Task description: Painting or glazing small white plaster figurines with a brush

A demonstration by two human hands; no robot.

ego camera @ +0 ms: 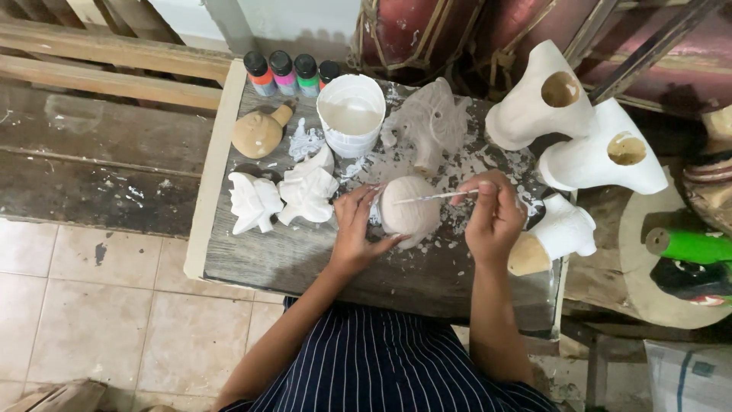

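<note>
While the round wooden figure [409,211] is steadied on the bench [305,252] by the left hand [354,233], whose fingers are wrapped against its left side, a thin paintbrush [436,197] is pinched in the clenched right hand [494,217], its tip laid across the top of the figure. The figure is seen partly coated in white, near the middle of the bench and just in front of a white cup of paint [351,113]. To the left of the figure, two white-coated carved pieces [284,198] are set side by side, touching. Behind them an unpainted round wooden piece [259,131] with a short stem is laid. At the back edge a row of four small paint bottles [288,74] with black caps is ranged. Right of the cup a pale carved elephant [431,122] is stood. Beyond the right edge of the bench, two large white hollow carvings [579,133] are stacked, and a smaller half-painted one [553,238] is placed just beside the right hand. The bench top is spattered with white paint. A dark striped garment [381,366] is worn by the person.
</note>
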